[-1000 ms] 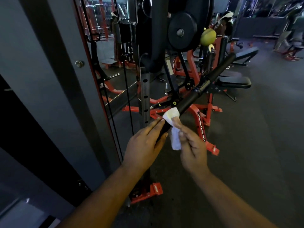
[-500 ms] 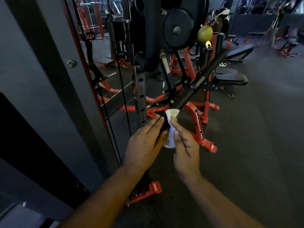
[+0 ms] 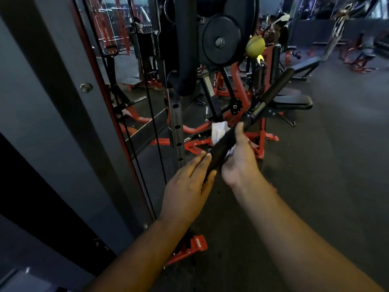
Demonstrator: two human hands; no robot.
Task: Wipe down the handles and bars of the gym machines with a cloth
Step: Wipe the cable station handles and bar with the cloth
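Mid-wipe: my right hand [image 3: 239, 159] curls white cloth [image 3: 220, 130] round long black padded bar [image 3: 275, 89]; left hand [image 3: 187, 184], fingers straight, steadies bar's near end. Next: slide cloth upward.

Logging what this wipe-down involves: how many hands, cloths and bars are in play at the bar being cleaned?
Hands: 2 (left hand, right hand)
Cloths: 1 (white cloth)
Bars: 1 (black bar)
Total: 4
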